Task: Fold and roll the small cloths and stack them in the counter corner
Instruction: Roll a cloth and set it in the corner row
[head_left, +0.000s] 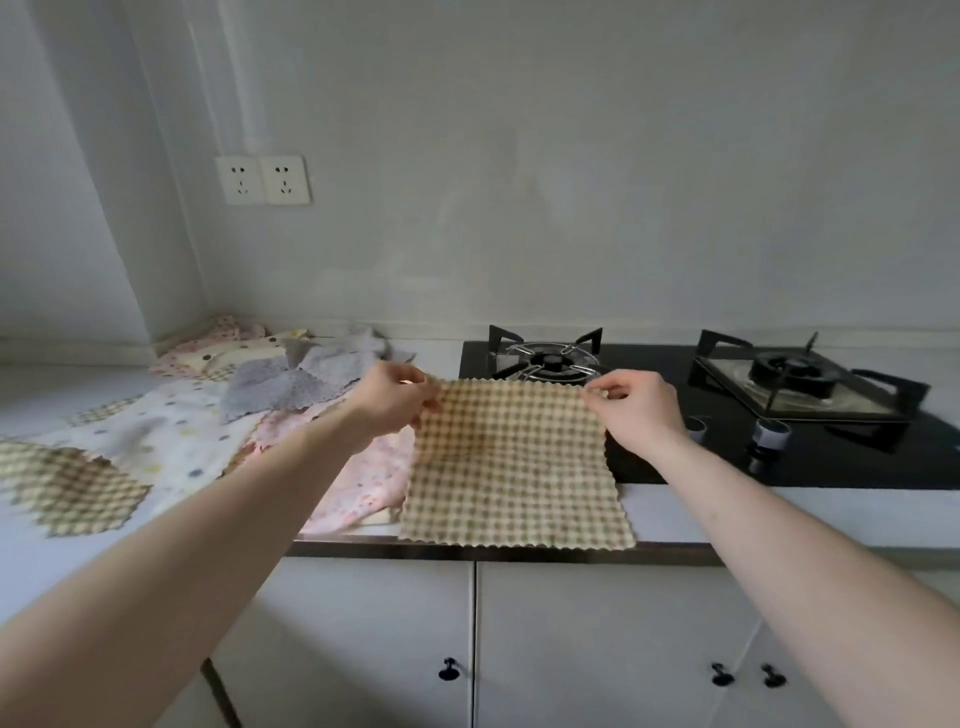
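Checked cloth (511, 467) is held spread by its two far corners, near edge draped over the counter (727, 514) front lip, right side lapping onto the black hob (779, 457). Left hand (392, 397) pinches the far-left corner, right hand (636, 408) pinches the far-right corner; both clamped on the fabric, hands well apart, cloth fairly taut between them.

Looks like the start of the first fold, nothing rolled yet.

Loose pile (291, 395) of unfolded cloths sits left, running back to the counter corner (223, 332); a second checked one (67, 486) lies far left.

Risks:
- near edge overhangs the lip, so slack could let it slide off
- left edge overlaps the pink cloth (363, 478); folding could drag it along
- corner is occupied by the pile, so stacking there needs it cleared
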